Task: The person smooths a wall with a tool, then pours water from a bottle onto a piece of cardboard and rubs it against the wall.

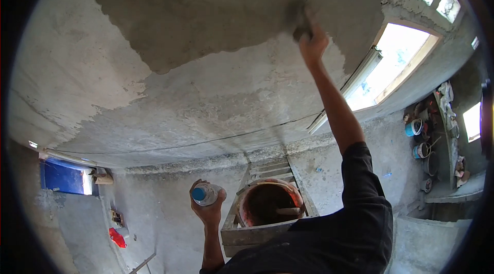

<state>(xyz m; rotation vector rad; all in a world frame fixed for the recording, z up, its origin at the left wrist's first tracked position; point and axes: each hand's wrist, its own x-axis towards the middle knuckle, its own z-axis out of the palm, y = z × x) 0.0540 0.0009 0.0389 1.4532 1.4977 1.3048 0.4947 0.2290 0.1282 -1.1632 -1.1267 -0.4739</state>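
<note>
My left hand [210,213] is wrapped round a clear plastic bottle [208,197] with a blue cap, held upright just left of the bucket. High on the wall, my right hand [315,45] grips a dark tool [301,19] against the damp grey plaster [206,16]. Motion smears that tool, and I cannot tell its exact kind. Below the damp patch the wall [226,89] is paler and dry, with a ragged border between them. An orange-red bucket [299,194] with dark contents stands on top of a wooden ladder [257,235], and a tool handle [288,211] rests inside it.
A window opening [391,63] lies right of my raised arm. A thin cable [206,145] runs across the wall. Several buckets [414,128] and a shelf [446,125] stand at the far right. On the floor at left lie a red item [117,238] and a bar [143,262].
</note>
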